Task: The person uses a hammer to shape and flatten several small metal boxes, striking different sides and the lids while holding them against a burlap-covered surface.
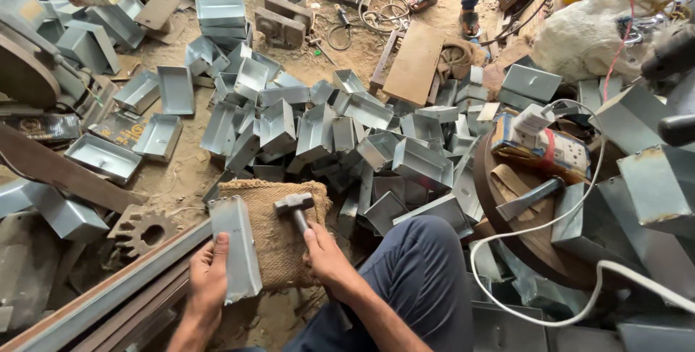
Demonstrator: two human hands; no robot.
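- Blocked ahead of the burlap pad [279, 240] by a dense heap of grey sheet-metal boxes [347, 135], edges jutting every way
- Hemmed on the left by a long steel rail [108, 290] running diagonally, a rusty gear [145, 232] just beyond it
- Crowded on the right by a bent knee [423, 265], a round wooden block [521, 236] and a looping white cable [536, 232]
- Open only over a patch of dirt floor [177, 178] left of the pad, between loose trays [105, 156] and the heap
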